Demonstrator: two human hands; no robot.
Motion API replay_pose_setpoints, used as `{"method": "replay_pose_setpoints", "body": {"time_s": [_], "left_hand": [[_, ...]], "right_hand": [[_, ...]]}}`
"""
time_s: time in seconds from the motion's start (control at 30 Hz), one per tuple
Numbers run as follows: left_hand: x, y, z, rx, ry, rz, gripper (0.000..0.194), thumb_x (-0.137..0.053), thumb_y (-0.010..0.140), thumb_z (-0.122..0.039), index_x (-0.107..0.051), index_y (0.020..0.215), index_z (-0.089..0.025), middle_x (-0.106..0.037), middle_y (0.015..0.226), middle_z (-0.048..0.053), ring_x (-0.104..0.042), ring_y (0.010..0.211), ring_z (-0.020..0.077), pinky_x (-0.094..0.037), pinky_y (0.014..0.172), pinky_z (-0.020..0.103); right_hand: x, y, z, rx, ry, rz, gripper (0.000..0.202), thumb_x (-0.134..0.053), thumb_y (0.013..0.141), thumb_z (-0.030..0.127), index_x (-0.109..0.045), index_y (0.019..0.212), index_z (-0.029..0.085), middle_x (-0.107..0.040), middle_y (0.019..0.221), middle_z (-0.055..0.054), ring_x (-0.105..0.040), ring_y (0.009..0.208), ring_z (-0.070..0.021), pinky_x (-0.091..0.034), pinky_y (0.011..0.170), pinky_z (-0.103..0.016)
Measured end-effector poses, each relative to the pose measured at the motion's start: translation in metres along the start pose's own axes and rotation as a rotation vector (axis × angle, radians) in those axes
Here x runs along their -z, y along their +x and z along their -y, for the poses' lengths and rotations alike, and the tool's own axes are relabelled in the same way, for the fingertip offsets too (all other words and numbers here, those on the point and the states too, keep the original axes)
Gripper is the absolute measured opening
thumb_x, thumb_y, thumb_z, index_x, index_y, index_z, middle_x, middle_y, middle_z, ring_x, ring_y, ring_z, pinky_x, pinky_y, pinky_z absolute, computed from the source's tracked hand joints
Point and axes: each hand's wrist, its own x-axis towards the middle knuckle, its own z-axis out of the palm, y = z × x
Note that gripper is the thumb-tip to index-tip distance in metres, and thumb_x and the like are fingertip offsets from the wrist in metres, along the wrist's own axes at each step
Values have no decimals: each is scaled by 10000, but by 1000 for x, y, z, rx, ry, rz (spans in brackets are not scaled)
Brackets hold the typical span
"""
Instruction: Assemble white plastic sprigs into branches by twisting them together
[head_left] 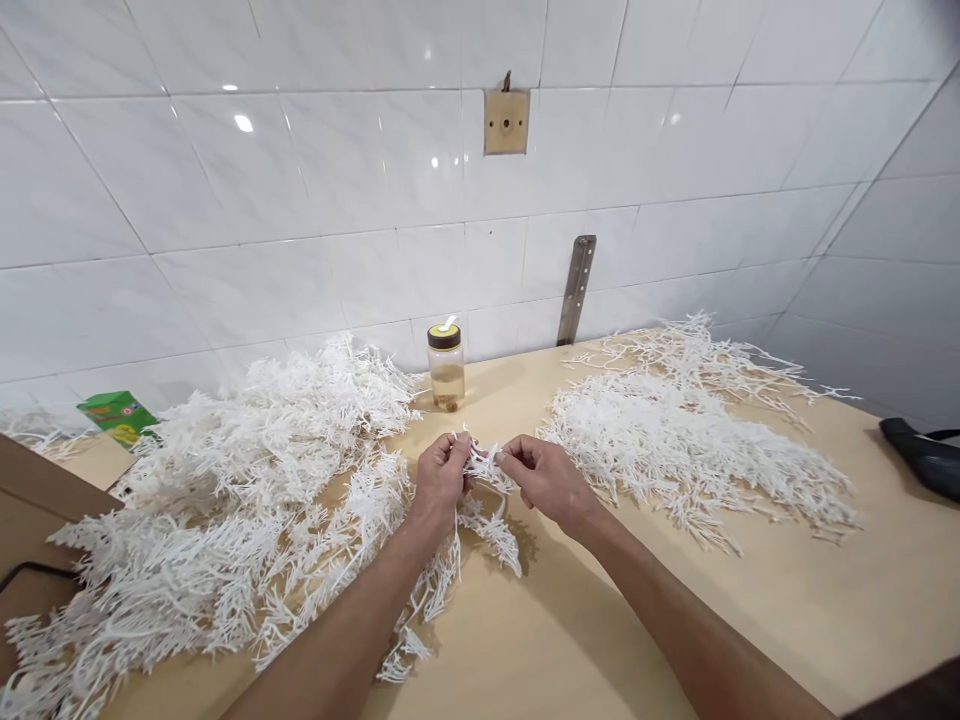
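Observation:
In the middle of the head view, a white branching plastic sprig (484,465) is held above the table between both hands. My left hand (442,475) is closed round its left part, thumb on top. My right hand (544,478) pinches the sprig's right side between thumb and forefinger. Below them hangs a feathery white branch (499,535); whether it joins the held sprig I cannot tell. A large heap of bushy white branches (247,500) lies to the left, partly behind my left forearm. To the right spreads a pile of thinner white sprigs (690,440).
On the wooden table (750,610), a clear bottle (448,375) with liquid stands near the tiled wall (360,200). A metal strip (577,290) leans there. A green box (116,415) and a cardboard box (45,510) are at left, a black object (922,455) at right.

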Motion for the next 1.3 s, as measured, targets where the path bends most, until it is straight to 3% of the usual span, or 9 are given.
{"method": "replay_pose_setpoints", "body": {"time_s": [0.1,0.3,0.43,0.57,0.63,0.8,1.0,1.3], "left_hand": [[3,1,-2,63,-55,63,401,-750,690,-517,-578,697,-155,-469,558,-61,-332,416,31,-217,389,168],[9,3,-1,177,-24,244,399,-797,655,-395,-684,933,-131,-644,747,15,-364,404,7,-204,383,169],[9,6,-1,163,-117,192,412,-827,611,-356,-649,925,-157,-664,803,8,-490,431,40,-273,385,176],[10,11,0,112,-220,123,441,-860,560,-340,-614,874,-153,-653,797,-5,-530,454,47,-319,397,174],[10,12,0,107,-238,120,446,-864,553,-333,-607,869,-150,-649,797,-6,-528,458,44,-328,403,172],[10,8,0,171,-208,142,421,-834,552,-276,-601,885,-166,-585,676,-42,-504,472,53,-274,394,164],[10,5,0,199,-86,196,372,-745,536,-187,-605,880,-172,-455,515,-88,-327,404,34,-133,390,181],[6,0,-4,210,-24,297,277,-759,580,-247,-631,803,-145,-424,516,-78,-292,433,34,-179,436,196]], "right_hand": [[2,3,-3,-18,115,-16,314,-597,820,478,-595,722,179,-532,619,23,-407,513,-94,-338,501,-234],[11,9,-9,-71,196,-57,375,-601,812,548,-632,793,175,-587,702,-1,-371,461,-71,-312,423,-224],[20,6,-9,-78,232,-76,412,-594,811,583,-624,844,174,-579,714,-3,-410,455,-72,-364,410,-226],[19,3,-14,-60,225,127,391,-625,801,549,-628,903,172,-568,722,7,-485,485,-84,-434,439,-228],[14,3,-15,-60,221,166,355,-645,790,514,-621,871,169,-540,667,26,-483,465,-81,-423,426,-218],[7,5,-13,-56,275,95,276,-638,801,443,-587,780,173,-477,570,59,-450,410,-73,-386,404,-213],[8,3,-9,4,310,103,308,-635,808,473,-641,874,172,-536,627,38,-441,430,-70,-392,405,-214],[8,6,-12,-32,338,-36,346,-695,758,486,-652,909,178,-612,724,19,-418,419,-55,-392,382,-224]]}}
